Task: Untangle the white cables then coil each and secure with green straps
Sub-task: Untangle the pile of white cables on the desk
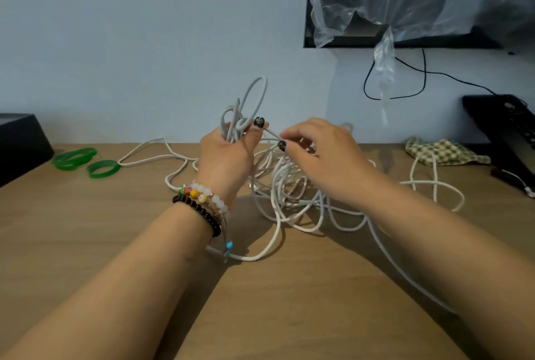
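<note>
Left hand [228, 154] grips bunched loops of white cables [289, 186] at frame centre, fingers curled round them; right hand [321, 154] pinches single strand beside. Tangle sprawls over worktop [86, 229]. Green straps [86, 161] unused, middle left. Risk: hard pull likely cinches knot tighter, or drags loose loops off edge.

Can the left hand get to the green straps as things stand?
Probably not right away: the left hand grips a raised bunch of white cable. The green straps lie to its left on open table, so the path looks free once it lets go.

Left hand [228, 154] raised, fingers curled — right hand [321, 154] pinching.
</note>
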Available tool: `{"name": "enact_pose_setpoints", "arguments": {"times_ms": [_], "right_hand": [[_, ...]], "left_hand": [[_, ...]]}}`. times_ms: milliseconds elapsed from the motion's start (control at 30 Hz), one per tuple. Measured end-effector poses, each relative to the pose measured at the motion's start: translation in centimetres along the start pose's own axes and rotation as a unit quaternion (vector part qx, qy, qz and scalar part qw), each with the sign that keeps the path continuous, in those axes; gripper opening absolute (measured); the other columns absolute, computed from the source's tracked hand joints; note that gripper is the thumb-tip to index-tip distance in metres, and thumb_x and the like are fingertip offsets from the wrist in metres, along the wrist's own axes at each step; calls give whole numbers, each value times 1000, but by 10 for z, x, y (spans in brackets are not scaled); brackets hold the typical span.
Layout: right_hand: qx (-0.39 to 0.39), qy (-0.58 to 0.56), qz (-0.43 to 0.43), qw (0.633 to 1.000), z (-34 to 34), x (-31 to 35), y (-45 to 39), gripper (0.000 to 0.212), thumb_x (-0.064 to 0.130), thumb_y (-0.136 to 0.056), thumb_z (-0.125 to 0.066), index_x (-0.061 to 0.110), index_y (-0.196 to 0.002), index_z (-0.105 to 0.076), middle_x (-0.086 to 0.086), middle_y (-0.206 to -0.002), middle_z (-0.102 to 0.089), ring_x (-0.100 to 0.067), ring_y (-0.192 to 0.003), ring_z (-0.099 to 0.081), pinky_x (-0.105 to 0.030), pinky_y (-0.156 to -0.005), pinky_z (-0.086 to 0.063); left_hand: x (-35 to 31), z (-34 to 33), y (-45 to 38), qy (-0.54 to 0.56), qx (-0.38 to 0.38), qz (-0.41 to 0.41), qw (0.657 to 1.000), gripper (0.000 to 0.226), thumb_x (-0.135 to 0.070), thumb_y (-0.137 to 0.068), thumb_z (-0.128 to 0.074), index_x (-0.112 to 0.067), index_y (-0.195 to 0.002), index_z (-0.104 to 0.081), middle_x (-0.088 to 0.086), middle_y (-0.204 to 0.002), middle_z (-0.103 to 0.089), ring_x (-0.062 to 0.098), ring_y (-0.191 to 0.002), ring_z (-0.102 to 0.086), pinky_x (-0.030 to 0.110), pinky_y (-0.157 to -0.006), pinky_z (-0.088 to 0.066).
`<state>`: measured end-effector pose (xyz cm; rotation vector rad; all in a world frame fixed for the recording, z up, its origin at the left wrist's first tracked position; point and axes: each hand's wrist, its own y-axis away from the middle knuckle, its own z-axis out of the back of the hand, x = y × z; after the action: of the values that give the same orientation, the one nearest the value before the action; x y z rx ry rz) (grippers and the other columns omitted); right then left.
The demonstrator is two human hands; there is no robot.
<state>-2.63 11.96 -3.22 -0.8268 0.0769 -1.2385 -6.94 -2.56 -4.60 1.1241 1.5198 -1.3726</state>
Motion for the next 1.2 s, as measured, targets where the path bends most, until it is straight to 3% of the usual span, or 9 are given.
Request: {"name": "enact_pose_setpoints", "arguments": {"times_ms": [200,300,400,467,567,700,833,1000,1200], "right_hand": [[-138,1,108,985,-13,-17,17,11,14,-87,-68,8,-94,-73,0,-87,-66,-15,-84,-61,-25,-75,-48],[-145,-36,149,977,-7,-22,26,14,14,-89,-66,4,-82,-73,-3,-82,-65,-9,-76,-58,-16,-70,-45],[-132,-64,108,983,-2,-24,29,32,25,-92,-57,7,-70,-72,0,-75,-64,-7,-68,-56,-9,-65,-39],[-113,-59,55,990,-2,-24,27,30,29,-89,-65,13,-63,-70,1,-71,-66,-8,-64,-58,-17,-61,-44],[-51,-142,-52,987,2,-14,25,13,34,-77,-77,25,-82,-68,10,-73,-66,-6,-57,-55,-21,-56,-48],[11,-85,-46,995,-4,-7,27,4,33,-82,-72,30,-83,-69,20,-75,-62,-3,-65,-56,-11,-54,-42],[-43,-29,6,999,-5,-13,29,10,21,-88,-67,23,-80,-61,19,-76,-53,3,-74,-51,-7,-64,-38],[-109,49,87,989,-3,-20,32,7,15,-90,-65,17,-86,-59,18,-79,-44,1,-65,-44,-11,-60,-35],[-81,51,165,982,-3,-20,34,6,16,-88,-64,11,-84,-63,11,-80,-50,-7,-66,-46,-23,-58,-41]], "left_hand": [[-1,4,-3,8,-4,-6,1000,8,-18,-92,-64,-12,-94,-67,-9,-39,-45,10,-36,-43,19,-40,-35],[-4,7,-8,45,-21,-6,999,19,-21,-93,-64,-6,-104,-69,-8,-39,-43,11,-37,-39,19,-41,-35],[-8,8,-8,94,-19,-17,995,19,-18,-94,-62,-3,-105,-68,-10,-38,-39,9,-37,-33,22,-42,-34],[-8,7,-6,101,-11,-18,995,21,-17,-95,-61,-2,-107,-67,-11,-38,-39,8,-36,-32,22,-43,-33],[-8,7,-6,84,1,-31,996,20,-19,-95,-60,-4,-106,-67,-11,-37,-37,7,-34,-33,22,-44,-33],[-7,7,-5,59,12,-25,998,24,-22,-93,-63,-3,-106,-67,-9,-39,-37,7,-35,-33,21,-42,-36],[-7,9,-6,-10,72,31,997,11,-20,-91,-66,-13,-82,-65,-9,-41,-40,10,-38,-36,25,-45,-34],[-7,10,1,-103,180,78,975,41,-18,-87,-71,-27,-47,-66,-8,-42,-43,11,-40,-36,25,-45,-33],[-8,11,2,-90,184,76,976,6,-15,-83,-74,-11,-79,-71,-8,-41,-45,9,-39,-37,23,-42,-32]]}}
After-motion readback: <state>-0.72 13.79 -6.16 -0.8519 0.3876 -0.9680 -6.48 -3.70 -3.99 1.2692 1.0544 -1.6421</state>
